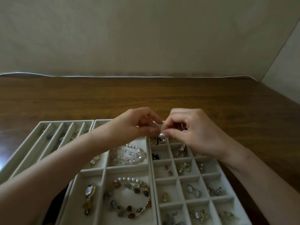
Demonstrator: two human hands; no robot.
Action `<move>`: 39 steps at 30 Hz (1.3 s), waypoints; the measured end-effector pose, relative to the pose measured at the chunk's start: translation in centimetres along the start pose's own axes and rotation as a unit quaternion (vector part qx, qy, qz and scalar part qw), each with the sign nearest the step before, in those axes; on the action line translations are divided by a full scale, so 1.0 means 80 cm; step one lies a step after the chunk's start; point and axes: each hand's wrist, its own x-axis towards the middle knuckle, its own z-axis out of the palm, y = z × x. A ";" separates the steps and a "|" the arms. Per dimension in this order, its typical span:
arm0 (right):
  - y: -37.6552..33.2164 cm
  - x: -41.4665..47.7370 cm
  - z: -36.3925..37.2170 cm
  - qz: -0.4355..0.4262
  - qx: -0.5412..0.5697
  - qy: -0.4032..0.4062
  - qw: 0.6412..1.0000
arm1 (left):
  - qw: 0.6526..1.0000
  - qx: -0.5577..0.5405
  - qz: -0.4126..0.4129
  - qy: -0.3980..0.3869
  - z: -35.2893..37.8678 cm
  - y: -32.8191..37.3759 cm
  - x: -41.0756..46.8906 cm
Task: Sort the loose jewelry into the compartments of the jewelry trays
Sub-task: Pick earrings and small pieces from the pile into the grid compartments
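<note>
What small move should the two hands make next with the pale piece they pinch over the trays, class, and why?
Probably lower the small pearl-like piece into a compartment of the small-grid tray and let go. Both the left hand and the right hand pinch it just above that tray's far cells, where similar small pieces already lie.

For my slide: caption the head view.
Both hands pinch a small white pearl piece above the pale grid jewelry tray.

Dark brown wood-grain table (pixel 146 95) fills the lower half, plain beige wall (pixel 129 38) from 9 to 3 o'clock, angled wall panel (pixel 289 54) at 3, dim light
</note>
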 end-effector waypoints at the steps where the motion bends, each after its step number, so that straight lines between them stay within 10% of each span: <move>1: 0.001 0.000 0.000 -0.009 0.020 0.015 1.000 | 0.999 -0.039 -0.013 -0.010 0.000 0.001 -0.001; 10: 0.004 0.001 0.003 0.007 0.057 0.020 0.998 | 0.999 -0.042 -0.025 -0.003 -0.001 -0.004 -0.003; 18: -0.006 -0.003 0.008 0.042 -0.074 -0.174 0.981 | 0.992 0.087 0.002 0.091 0.000 -0.013 0.001; 39: -0.011 -0.004 0.004 0.072 0.060 -0.190 0.977 | 0.991 0.081 0.026 0.106 -0.001 -0.009 0.000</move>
